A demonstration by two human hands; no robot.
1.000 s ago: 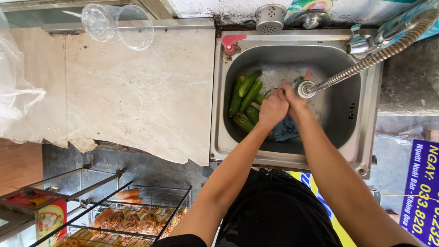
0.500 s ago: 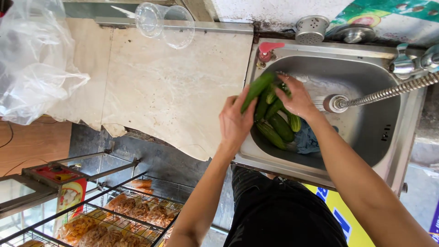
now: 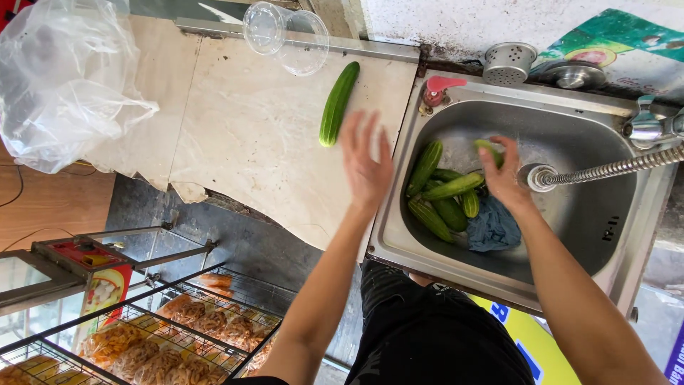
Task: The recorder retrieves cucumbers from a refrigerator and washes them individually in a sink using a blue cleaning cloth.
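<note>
I am looking down from the head camera at a pale stone counter [image 3: 235, 142] with a steel sink [image 3: 613, 235] set at its right end. My left hand [image 3: 365, 165] is hovering over the counter's right edge with its fingers spread and nothing in it; it is touching nothing. A single long cucumber [image 3: 338, 104] is lying on the counter just beyond that hand, apart from the fingertips, with its far end pointing at the back wall. Near the cucumber's far end two clear plastic cups [image 3: 286, 36] are lying on their sides at the back of the counter.

My right hand [image 3: 503, 175] is reaching into the sink and curling around a green cucumber [image 3: 489, 151], gripping it just beside the sprayer head [image 3: 536, 177] of a ribbed metal hose [image 3: 620, 167]. I cannot tell whether water is running. Below and left of that hand a pile of cucumbers [image 3: 442, 191] is resting on the sink floor, and a blue cloth [image 3: 493, 229] is lying against them, right under my wrist.

A crumpled clear plastic bag [image 3: 64, 85] is sitting at the counter's left end, well apart from both hands. A wire rack [image 3: 142, 335] holding packed food is showing below the counter.
</note>
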